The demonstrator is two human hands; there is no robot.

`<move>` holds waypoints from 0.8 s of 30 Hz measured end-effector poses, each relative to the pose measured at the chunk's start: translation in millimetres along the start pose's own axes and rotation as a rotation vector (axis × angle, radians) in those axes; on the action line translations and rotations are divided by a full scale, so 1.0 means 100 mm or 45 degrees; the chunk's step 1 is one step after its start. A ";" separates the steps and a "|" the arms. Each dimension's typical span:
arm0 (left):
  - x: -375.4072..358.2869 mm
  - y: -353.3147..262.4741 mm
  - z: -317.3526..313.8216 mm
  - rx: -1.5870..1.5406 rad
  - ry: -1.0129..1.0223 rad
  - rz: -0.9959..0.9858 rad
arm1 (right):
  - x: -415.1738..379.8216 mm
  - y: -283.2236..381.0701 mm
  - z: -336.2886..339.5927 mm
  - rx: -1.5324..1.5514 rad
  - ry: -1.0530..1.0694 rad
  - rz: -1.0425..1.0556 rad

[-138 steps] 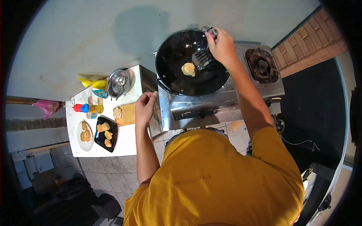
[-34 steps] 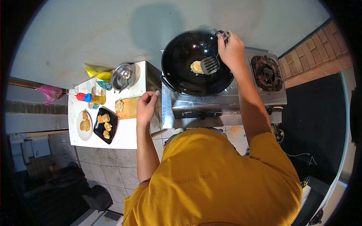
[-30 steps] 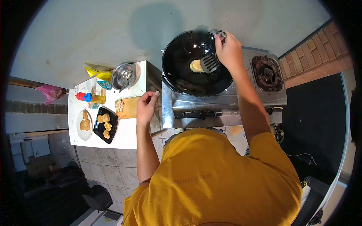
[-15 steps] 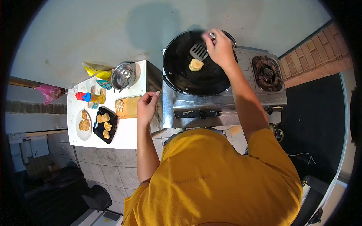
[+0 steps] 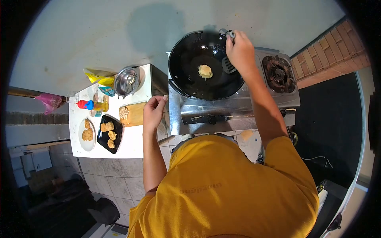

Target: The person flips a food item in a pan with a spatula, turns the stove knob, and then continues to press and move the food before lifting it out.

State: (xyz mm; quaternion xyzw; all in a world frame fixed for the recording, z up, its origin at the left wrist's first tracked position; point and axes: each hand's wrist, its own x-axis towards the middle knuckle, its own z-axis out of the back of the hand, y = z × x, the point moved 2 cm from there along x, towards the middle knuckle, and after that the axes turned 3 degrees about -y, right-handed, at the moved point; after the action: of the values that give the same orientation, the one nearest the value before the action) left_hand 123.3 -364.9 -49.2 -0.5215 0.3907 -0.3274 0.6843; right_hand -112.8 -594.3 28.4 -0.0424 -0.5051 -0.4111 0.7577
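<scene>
Right hand [image 5: 239, 50] fingers grip spatula [image 5: 229, 63] in wok [image 5: 186, 71] holding one patty [image 5: 205, 71].

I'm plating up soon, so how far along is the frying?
Done: fried pieces lie on the black tray and white plate. In hand: one patty sits in the wok, the right hand holding the spatula beside it. Left: pale mix on the wooden board near the empty left hand looks uncooked.
</scene>
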 end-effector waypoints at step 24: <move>-0.02 0.02 -0.03 0.024 0.001 0.073 | -0.01 0.07 -0.01 0.062 0.093 -0.148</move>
State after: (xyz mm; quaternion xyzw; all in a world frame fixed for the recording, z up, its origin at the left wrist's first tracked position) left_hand 119.8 -364.0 -51.5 -0.5035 0.4026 -0.3115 0.6981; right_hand -107.3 -589.7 29.7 0.0204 -0.4884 -0.4434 0.7513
